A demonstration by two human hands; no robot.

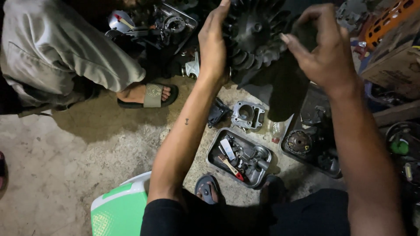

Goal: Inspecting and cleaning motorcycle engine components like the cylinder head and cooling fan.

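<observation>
Fingers (pixel 217 17) of the left hand (pixel 213 46) lie extended and together, flat against the left flank of a dark finned engine cylinder head (pixel 253 37); thumb hidden behind the part. Right hand (pixel 326 50) is curled, fingertips bent in and gripping the part's right edge, where a dark rag or the part's own shadowed side (cannot tell which) sits under the fingers. Both hands are thus closed on the same piece, which is held up in the air between them, well above the concrete floor (pixel 65 175).

Handling judgement: a cast metal part with deep cooling fins, so likely heavy and fully rigid. Fins look thin and could chip if knocked. Surface appears dark and probably oily, so slippery. Best hold seems to be palms on opposite flanks, as now, rather than on single fins.

Below the hands on the floor:
- grey cylinder block (pixel 248 115) with open bore, lying near the left forearm
- rectangular metal tray (pixel 217 158) holding small parts and a red-handled tool (pixel 232 168)
- second dark tray (pixel 334 171) to the right with a round rusty component (pixel 299 140)
- small clear bottle (pixel 276 130) between the trays

A green and white plastic stool (pixel 120 209) stands at lower left. The person's own sandalled foot (pixel 207 190) shows just under the tray.

Another person crouches at upper left: grey trouser leg (pixel 57 48), foot in a slide sandal (pixel 148 94), beside a partly stripped engine (pixel 168 24).
</observation>
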